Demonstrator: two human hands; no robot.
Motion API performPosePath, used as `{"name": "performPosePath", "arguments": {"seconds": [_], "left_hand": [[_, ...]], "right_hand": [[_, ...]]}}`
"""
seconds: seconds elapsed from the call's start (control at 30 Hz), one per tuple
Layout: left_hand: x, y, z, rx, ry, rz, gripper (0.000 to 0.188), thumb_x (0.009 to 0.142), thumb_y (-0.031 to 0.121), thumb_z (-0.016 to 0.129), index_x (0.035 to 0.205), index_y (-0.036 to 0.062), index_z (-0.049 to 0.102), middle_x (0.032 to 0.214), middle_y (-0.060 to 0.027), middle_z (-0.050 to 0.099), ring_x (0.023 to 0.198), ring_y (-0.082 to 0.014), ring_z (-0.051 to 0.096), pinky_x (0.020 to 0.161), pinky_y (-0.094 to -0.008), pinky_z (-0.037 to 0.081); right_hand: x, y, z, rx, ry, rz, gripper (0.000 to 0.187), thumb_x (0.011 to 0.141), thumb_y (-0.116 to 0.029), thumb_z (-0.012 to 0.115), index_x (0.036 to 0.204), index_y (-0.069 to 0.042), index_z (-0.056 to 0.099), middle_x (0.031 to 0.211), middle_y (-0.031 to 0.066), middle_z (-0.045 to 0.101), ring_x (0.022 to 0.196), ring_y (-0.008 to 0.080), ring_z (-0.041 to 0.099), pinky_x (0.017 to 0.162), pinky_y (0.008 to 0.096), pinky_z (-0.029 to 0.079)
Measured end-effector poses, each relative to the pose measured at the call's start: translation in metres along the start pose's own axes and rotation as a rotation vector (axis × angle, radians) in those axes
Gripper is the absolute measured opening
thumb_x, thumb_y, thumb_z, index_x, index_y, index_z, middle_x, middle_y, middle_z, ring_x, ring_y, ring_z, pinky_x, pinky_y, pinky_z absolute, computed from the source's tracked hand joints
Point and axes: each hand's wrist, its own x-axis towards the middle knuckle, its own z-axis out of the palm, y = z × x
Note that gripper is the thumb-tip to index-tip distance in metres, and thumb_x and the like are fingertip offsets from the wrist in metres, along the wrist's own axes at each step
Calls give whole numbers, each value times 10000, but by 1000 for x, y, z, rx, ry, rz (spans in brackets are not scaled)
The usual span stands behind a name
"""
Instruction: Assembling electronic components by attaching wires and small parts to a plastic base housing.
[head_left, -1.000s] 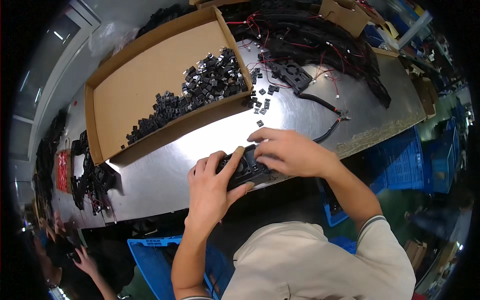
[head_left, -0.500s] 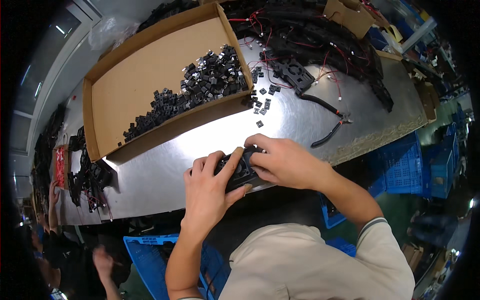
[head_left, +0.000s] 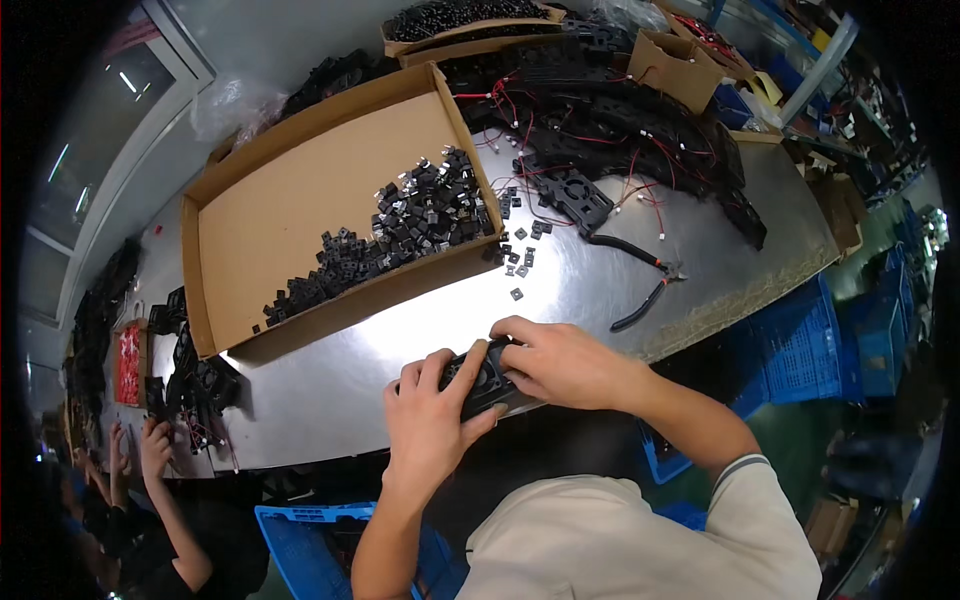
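Near the table's front edge, both hands hold a black plastic housing (head_left: 487,383) with a round grille-like opening. My left hand (head_left: 432,408) grips its left end, with fingers over the top and the thumb along the near side. My right hand (head_left: 562,365) is closed at the right end, fingertips bent down onto it. Whether those fingertips also pinch a small part is hidden. Beyond the hands, small black square pieces (head_left: 520,252) lie loose beside a shallow cardboard box (head_left: 290,205), which contains a heap of black parts with some shiny metal bits (head_left: 430,205).
Black-handled cutting pliers (head_left: 672,270) lie open on the metal table (head_left: 740,270). Behind them are a similar black housing (head_left: 580,200) and long black assemblies with red wires (head_left: 640,130). Blue crates (head_left: 800,340) stand below. At left, a co-worker's hand (head_left: 156,445) is beside black parts.
The table scene sits lower in the picture as the view has shifted. Both my hands stay on the housing with nearly the same grip. The co-worker's hand has risen to the table edge.
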Motion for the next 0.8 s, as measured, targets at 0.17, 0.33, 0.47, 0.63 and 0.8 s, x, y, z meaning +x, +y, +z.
{"name": "performPosePath", "arguments": {"seconds": [0.17, 0.33, 0.47, 0.63, 0.8], "left_hand": [[5, 1, -5, -78, -33, -35, 727, 774, 294, 819, 1440, 250, 532, 1253, -134, 566, 1158, -347, 521, 1001, -478, 409], [5, -6, 1, -73, 7, -7, 728, 748, 348, 821, 1415, 243, 547, 1245, -115, 566, 1140, -322, 531, 933, -493, 404], [8, -3, -7, -79, -38, -19, 716, 775, 285, 811, 1435, 244, 535, 1271, -136, 551, 1181, -342, 510, 1011, -478, 402], [8, -4, -5, -46, -18, -34, 726, 764, 283, 811, 1435, 246, 536, 1266, -125, 552, 1186, -334, 504, 1005, -499, 397], [9, -5, -5, -34, 5, -8, 728, 763, 295, 810, 1436, 246, 536, 1260, -118, 555, 1175, -332, 508, 1000, -495, 400]], "right_hand": [[-1, 16, -5, 107, 66, -61, 136, 876, -103, 663, 981, -18, 645, 1256, 148, 576, 986, 354, 643, 850, 428, 536], [2, 3, -5, 38, -8, -10, 130, 856, -106, 676, 949, -23, 641, 1222, 140, 580, 944, 343, 645, 805, 427, 540], [7, 4, -3, -74, 22, -63, 126, 829, -106, 683, 911, -23, 634, 1186, 130, 583, 888, 329, 649, 767, 432, 542], [9, 3, 0, -84, 55, -95, 124, 822, -117, 680, 896, -28, 635, 1178, 117, 586, 874, 308, 652, 746, 431, 546], [10, 6, 2, -130, 67, -103, 143, 812, -132, 691, 904, -36, 640, 1197, 111, 577, 850, 302, 657, 722, 415, 550]]}}
